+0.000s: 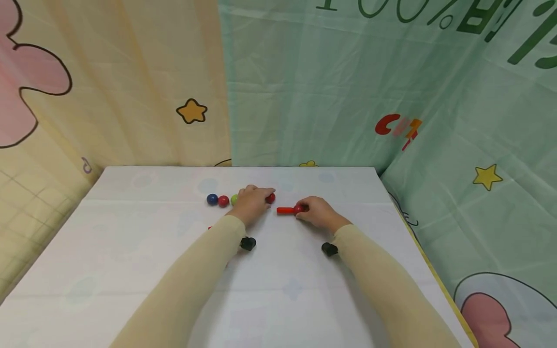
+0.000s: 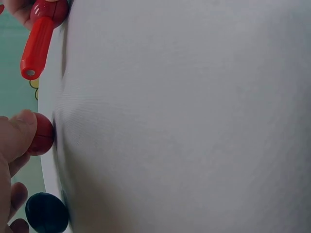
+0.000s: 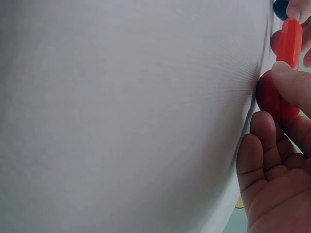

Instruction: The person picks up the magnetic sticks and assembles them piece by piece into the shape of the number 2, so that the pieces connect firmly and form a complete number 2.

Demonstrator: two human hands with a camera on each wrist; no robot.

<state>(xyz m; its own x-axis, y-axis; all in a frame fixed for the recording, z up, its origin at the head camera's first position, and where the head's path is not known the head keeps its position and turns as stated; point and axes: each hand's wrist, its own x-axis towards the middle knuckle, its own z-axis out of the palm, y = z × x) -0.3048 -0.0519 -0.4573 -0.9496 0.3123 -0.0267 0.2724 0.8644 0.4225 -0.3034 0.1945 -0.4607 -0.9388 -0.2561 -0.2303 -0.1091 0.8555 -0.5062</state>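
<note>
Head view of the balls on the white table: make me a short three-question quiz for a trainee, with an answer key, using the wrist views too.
1. True or false: the right grip holds a green ball.
2. Which ball is leftmost in the head view? A) red B) blue C) green
3. What does the left grip pinch?

Key:
1. False; it holds a red ball touching a red rod.
2. B, the blue ball.
3. A second red ball.
</note>
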